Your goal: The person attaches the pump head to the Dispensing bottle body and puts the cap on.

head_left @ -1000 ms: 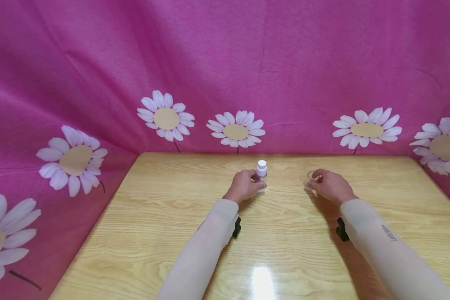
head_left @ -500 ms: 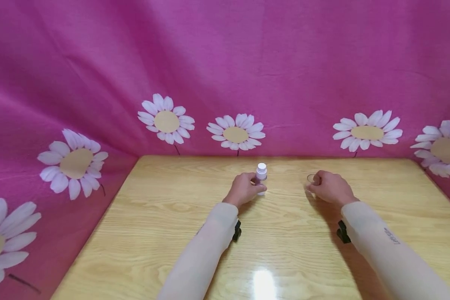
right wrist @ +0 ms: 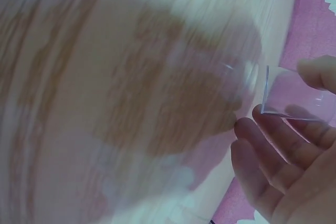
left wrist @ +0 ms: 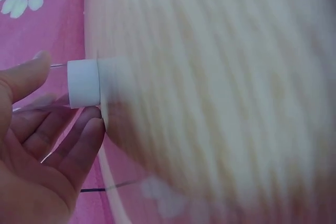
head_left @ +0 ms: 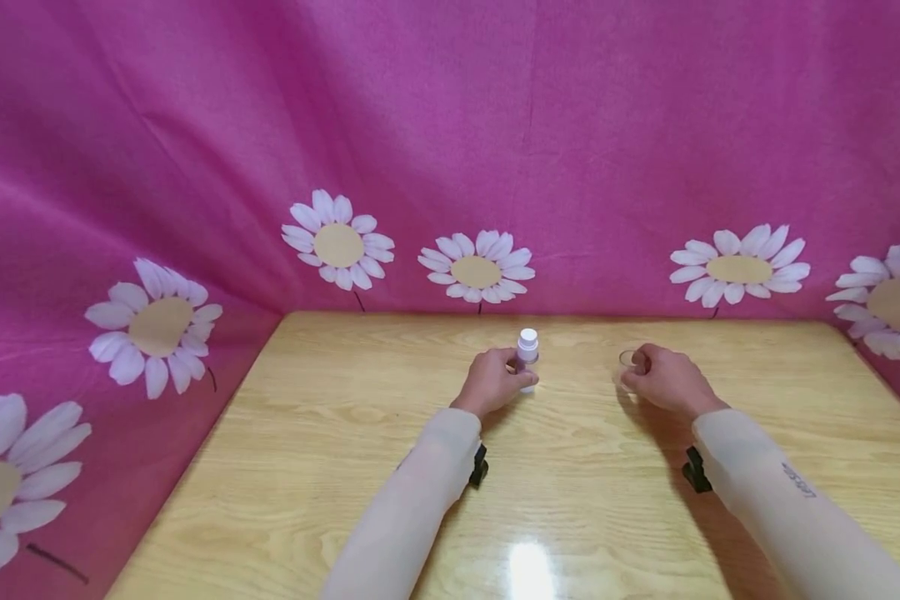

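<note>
My left hand (head_left: 492, 382) grips a small upright container (head_left: 527, 350) with a white top and a see-through middle. In the left wrist view, its white lower part (left wrist: 84, 83) meets the tabletop, with the thumb and fingers of the left hand (left wrist: 47, 156) on either side of the clear section. To the right, my right hand (head_left: 667, 379) holds a clear cup (head_left: 626, 360) by its side. The right wrist view has the thumb and fingers of that hand (right wrist: 294, 156) around the clear cup (right wrist: 294, 90), whose lower edge is at the tabletop.
Both hands work near the back of a glossy wooden table (head_left: 330, 433). A pink cloth (head_left: 600, 150) printed with white daisies hangs behind it and along the sides. Bare tabletop lies between the two hands.
The head view has shifted slightly, so everything appears a little lower and to the right. Both hands keep their grip, with little visible movement over the table.
</note>
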Demonstrator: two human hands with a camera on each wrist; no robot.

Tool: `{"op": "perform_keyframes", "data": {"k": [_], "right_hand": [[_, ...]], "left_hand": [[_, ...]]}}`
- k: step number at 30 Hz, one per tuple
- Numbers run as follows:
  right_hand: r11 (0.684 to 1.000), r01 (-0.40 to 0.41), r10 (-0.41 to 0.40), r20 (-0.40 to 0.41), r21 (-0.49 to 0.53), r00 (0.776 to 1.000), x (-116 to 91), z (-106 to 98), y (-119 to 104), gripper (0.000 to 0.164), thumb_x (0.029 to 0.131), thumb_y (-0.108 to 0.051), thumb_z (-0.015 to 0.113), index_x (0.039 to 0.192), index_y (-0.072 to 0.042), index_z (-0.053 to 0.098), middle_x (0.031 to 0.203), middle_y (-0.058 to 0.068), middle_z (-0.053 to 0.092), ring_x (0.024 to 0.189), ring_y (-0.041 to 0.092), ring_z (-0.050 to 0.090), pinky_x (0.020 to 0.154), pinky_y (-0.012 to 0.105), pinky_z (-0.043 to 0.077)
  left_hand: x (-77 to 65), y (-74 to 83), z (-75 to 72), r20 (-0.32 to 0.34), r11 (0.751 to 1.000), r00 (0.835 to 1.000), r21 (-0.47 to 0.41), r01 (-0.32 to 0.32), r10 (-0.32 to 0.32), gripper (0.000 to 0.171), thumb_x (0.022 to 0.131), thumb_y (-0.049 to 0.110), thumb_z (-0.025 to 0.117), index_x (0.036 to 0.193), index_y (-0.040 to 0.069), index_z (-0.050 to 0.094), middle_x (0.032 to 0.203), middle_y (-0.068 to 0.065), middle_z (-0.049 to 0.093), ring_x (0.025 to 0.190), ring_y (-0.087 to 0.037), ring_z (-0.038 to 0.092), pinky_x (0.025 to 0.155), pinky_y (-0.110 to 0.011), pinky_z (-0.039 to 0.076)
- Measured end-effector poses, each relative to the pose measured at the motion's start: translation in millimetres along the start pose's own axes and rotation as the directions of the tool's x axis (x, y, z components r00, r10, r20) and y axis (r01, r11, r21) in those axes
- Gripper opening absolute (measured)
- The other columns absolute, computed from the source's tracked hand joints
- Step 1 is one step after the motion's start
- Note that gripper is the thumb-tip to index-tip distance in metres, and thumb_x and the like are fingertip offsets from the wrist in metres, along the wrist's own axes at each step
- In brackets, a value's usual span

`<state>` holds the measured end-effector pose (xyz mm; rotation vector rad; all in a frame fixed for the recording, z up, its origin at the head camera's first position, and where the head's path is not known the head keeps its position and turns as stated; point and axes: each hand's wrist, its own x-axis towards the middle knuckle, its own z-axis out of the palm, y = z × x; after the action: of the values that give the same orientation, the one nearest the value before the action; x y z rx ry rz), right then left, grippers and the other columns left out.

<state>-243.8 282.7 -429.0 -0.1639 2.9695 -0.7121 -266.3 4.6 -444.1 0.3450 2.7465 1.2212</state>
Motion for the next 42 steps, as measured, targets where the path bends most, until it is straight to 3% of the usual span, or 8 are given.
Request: {"op": "perform_keyframes", "data": {"k": [3, 12, 24, 34, 42], "right_hand": [[1.000, 0.014, -0.014, -0.010, 0.014, 1.000, 0.9, -2.5, -2.6, 0.040, 0.092, -0.029, 0.061, 0.113, 0.004, 0.057, 0.093, 0.015, 0.064, 0.084, 0.027, 0.058, 0.079, 0.045, 0.050], [0.997, 0.056, -0.052, -0.060, 0.057, 0.997, -1.2, -2.4, -1.8, 0.034, 0.092, -0.024, 0.063, 0.110, 0.004, 0.057, 0.089, 0.010, 0.060, 0.080, 0.021, 0.054, 0.071, 0.032, 0.044], [0.987, 0.065, -0.050, -0.100, 0.149, 0.994, 2.2, -3.8, -15.1, 0.047, 0.096, -0.031, 0.063, 0.125, 0.005, 0.057, 0.113, 0.025, 0.065, 0.105, 0.038, 0.062, 0.084, 0.046, 0.052], [0.983, 0.134, -0.121, -0.106, 0.128, 0.987, 7.1, -13.2, -26.7, 0.048, 0.094, -0.028, 0.066, 0.129, 0.005, 0.059, 0.106, 0.022, 0.070, 0.096, 0.034, 0.066, 0.074, 0.033, 0.050], [0.979, 0.166, -0.155, -0.090, 0.120, 0.984, 10.5, -19.3, -36.0, 0.049, 0.095, -0.025, 0.066, 0.131, 0.006, 0.058, 0.108, 0.024, 0.070, 0.100, 0.038, 0.067, 0.078, 0.039, 0.055]], "left_hand": [[3.4, 2.0, -0.6, 0.005, 1.000, 1.000, 0.002, -0.007, 0.007, 0.030, 0.088, 0.027, 0.076, 0.112, 0.010, 0.071, 0.108, -0.003, 0.072, 0.096, -0.016, 0.062, 0.082, -0.026, 0.051], [8.7, 7.7, 5.2, 0.036, 1.000, 0.999, 0.009, -0.023, 0.023, 0.034, 0.089, 0.027, 0.075, 0.119, 0.012, 0.070, 0.113, -0.003, 0.073, 0.102, -0.018, 0.064, 0.085, -0.027, 0.052], [5.5, 7.2, 4.1, 0.022, 1.000, 0.999, -0.010, -0.027, 0.027, 0.034, 0.090, 0.026, 0.074, 0.120, 0.011, 0.069, 0.117, -0.004, 0.073, 0.107, -0.018, 0.066, 0.088, -0.026, 0.053], [7.0, 11.0, 3.2, 0.048, 1.000, 0.999, 0.028, -0.012, 0.010, 0.032, 0.090, 0.027, 0.074, 0.117, 0.011, 0.070, 0.116, -0.005, 0.072, 0.109, -0.020, 0.065, 0.094, -0.031, 0.051], [10.0, 8.9, 1.9, 0.066, 1.000, 0.998, -0.010, 0.008, -0.007, 0.030, 0.088, 0.026, 0.076, 0.114, 0.012, 0.072, 0.111, -0.004, 0.072, 0.102, -0.017, 0.063, 0.093, -0.032, 0.050]]}}
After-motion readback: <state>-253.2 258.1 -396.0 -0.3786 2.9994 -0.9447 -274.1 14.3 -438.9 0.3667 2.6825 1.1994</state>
